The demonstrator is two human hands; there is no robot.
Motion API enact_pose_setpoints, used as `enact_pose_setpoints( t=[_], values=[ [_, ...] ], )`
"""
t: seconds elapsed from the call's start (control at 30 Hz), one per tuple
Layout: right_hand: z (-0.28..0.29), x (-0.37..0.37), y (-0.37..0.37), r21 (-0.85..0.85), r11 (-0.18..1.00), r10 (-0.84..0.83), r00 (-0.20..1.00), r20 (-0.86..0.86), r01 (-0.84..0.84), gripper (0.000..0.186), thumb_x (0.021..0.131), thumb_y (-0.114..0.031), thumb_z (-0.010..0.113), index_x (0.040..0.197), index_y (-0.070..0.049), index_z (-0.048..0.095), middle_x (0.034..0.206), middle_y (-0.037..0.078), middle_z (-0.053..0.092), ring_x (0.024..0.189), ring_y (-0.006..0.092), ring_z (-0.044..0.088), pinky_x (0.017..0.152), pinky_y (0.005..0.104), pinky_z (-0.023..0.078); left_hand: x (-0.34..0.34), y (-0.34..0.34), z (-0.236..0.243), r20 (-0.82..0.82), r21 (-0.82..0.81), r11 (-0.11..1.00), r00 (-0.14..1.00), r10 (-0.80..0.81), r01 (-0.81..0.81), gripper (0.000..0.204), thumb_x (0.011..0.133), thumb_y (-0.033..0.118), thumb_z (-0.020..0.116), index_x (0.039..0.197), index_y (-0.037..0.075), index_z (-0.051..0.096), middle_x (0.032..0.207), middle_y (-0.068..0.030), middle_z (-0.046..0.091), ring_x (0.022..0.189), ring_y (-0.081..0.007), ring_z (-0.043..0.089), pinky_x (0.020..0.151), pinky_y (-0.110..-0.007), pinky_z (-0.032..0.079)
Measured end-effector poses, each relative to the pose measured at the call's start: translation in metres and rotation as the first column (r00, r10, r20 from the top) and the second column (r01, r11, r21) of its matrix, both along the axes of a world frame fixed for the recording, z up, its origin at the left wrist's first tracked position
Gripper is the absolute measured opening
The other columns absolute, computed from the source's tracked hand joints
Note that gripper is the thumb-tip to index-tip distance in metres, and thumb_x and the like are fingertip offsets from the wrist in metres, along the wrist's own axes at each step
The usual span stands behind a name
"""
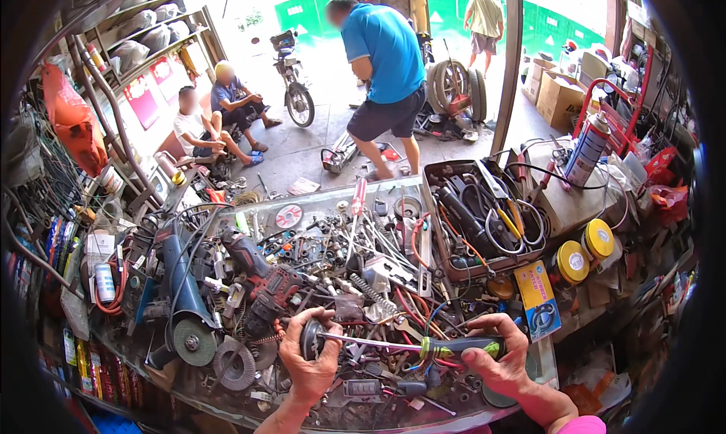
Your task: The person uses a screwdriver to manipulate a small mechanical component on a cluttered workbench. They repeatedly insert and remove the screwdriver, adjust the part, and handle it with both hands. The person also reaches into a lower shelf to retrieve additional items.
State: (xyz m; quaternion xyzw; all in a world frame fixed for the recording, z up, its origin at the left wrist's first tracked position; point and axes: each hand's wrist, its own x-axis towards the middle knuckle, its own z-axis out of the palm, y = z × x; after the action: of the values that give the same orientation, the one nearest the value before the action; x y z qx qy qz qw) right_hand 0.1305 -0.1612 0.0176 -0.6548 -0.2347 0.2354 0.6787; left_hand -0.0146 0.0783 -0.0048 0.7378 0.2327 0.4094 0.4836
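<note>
My left hand is closed around a round dark part with a rim, held up over the cluttered bench. In my right hand is a screwdriver with a green and black handle. Its long metal shaft points left, and the tip meets the round part near my left fingers; whether it is inserted I cannot tell. Just beyond my left hand lies a red and black cordless drill. An angle grinder with a green disc lies to its left.
Loose bolts, tools and wires cover the glass-topped bench. An open tool case stands at the right, near yellow-lidded tins and a spray can. Beyond the bench a person in blue stands bent; two others sit at left.
</note>
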Motion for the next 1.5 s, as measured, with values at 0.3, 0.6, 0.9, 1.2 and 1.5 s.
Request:
enact_pose_setpoints(
  t=[0.3,0.6,0.9,1.2,1.5],
  values=[
    [0.008,0.0,0.005,-0.073,0.997,-0.025,0.998,-0.05,0.021,0.063,0.081,-0.037,0.082,0.121,0.001,0.053,0.096,0.008,0.065,0.085,0.0111,0.062,0.074,0.0248,0.052,0.001,0.0,-0.002,-0.007,-0.026,1.0,1.0,0.008,-0.008,0.031,0.085,-0.004,0.071,0.113,0.0,0.06,0.098,-0.0068,0.068,0.084,-0.0099,0.062,0.074,-0.025,0.053],
    [-0.003,0.0,0.001,-0.002,0.997,0.072,0.993,0.096,-0.072,0.069,0.076,-0.023,0.088,0.126,0.0,0.046,0.108,0.01,0.062,0.097,0.0133,0.062,0.084,0.0272,0.053,0.003,0.005,0.0,0.003,-0.052,0.999,1.0,0.003,-0.002,0.032,0.084,-0.005,0.071,0.114,0.0,0.059,0.096,-0.0067,0.068,0.08,-0.0089,0.062,0.07,-0.025,0.054],
    [0.006,0.002,-0.001,-0.024,0.999,-0.039,0.998,0.039,0.04,0.061,0.078,-0.035,0.085,0.117,0.001,0.054,0.084,0.005,0.063,0.073,0.0081,0.062,0.063,0.0211,0.05,0.001,-0.001,-0.005,-0.041,-0.022,1.0,0.999,-0.013,0.012,0.031,0.084,-0.005,0.071,0.112,0.0,0.06,0.099,-0.0081,0.07,0.086,-0.0097,0.063,0.075,-0.025,0.052],
    [0.002,0.004,-0.003,-0.036,0.999,-0.006,0.998,0.063,0.008,0.061,0.08,-0.03,0.083,0.122,0.001,0.051,0.089,0.008,0.065,0.08,0.0117,0.063,0.072,0.0258,0.051,0.003,-0.002,-0.008,-0.055,0.022,1.0,0.998,-0.005,0.006,0.028,0.085,-0.005,0.069,0.111,0.001,0.06,0.099,-0.007,0.07,0.081,-0.0076,0.061,0.069,-0.023,0.051],
    [-0.003,0.006,-0.002,0.053,0.996,0.06,0.976,0.208,-0.072,0.071,0.078,-0.02,0.086,0.131,0.001,0.044,0.099,0.012,0.066,0.092,0.0169,0.066,0.082,0.0283,0.053,0.005,-0.002,-0.003,-0.063,-0.096,0.995,0.998,-0.028,0.022,0.03,0.084,-0.005,0.07,0.112,0.001,0.061,0.1,-0.0069,0.07,0.085,-0.0084,0.062,0.073,-0.024,0.052]
  ],
)
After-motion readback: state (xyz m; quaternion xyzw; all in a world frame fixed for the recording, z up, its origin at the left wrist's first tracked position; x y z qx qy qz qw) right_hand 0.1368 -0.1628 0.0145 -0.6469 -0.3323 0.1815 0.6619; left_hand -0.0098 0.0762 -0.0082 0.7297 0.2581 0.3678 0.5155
